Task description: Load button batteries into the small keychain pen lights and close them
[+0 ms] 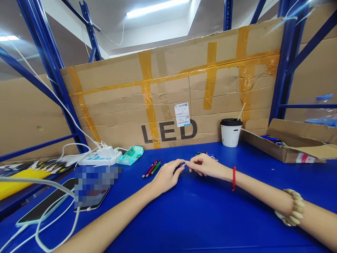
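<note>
Small silvery piece, mostly hidden, is pinched in the left hand, right hand curled, hold unclear.

I am facing a tall cardboard sheet that is spanning the middle of the frame, amber tape running over it and black letters spelling LED low at its centre. Blue metal posts are rising at left and right, with more cardboard showing beyond them. A long light tube is glowing at the top centre, under a pale ceiling. A blue tabletop is filling the lower frame.
</note>
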A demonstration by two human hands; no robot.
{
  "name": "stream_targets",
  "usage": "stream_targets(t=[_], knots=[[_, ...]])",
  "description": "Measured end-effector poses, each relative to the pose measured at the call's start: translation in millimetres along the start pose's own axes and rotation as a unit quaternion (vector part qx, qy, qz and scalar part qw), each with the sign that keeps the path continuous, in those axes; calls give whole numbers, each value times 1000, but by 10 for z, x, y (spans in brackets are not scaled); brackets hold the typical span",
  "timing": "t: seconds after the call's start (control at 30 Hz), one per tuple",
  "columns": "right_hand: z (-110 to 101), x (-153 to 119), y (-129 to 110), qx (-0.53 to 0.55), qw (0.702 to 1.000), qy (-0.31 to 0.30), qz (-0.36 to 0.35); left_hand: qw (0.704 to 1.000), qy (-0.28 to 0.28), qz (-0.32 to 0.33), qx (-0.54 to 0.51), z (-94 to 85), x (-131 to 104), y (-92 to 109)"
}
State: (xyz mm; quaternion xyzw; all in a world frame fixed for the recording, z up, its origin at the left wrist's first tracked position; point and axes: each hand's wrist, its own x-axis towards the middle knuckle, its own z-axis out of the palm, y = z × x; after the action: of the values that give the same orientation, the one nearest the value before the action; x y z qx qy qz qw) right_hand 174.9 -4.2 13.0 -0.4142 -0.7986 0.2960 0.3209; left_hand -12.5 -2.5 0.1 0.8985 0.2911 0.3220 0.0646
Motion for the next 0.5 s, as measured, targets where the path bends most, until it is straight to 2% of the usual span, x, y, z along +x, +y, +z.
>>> stream_targets(t=[0.1,0.17,0.3,0.5], knots=[[-34,7,23,-98,987,108,-69,1000,18,-22,-3,10,3,-17],[-65,5,37,-153,970,153,-113,999,20,-28,-6,16,4,-28],[-105,-18,39,-207,950,161,-171,1000,9,-21,-15,15,0,-26],[-116,-46,-7,-239,937,153,-203,1000,1,0,-17,4,-4,-15]])
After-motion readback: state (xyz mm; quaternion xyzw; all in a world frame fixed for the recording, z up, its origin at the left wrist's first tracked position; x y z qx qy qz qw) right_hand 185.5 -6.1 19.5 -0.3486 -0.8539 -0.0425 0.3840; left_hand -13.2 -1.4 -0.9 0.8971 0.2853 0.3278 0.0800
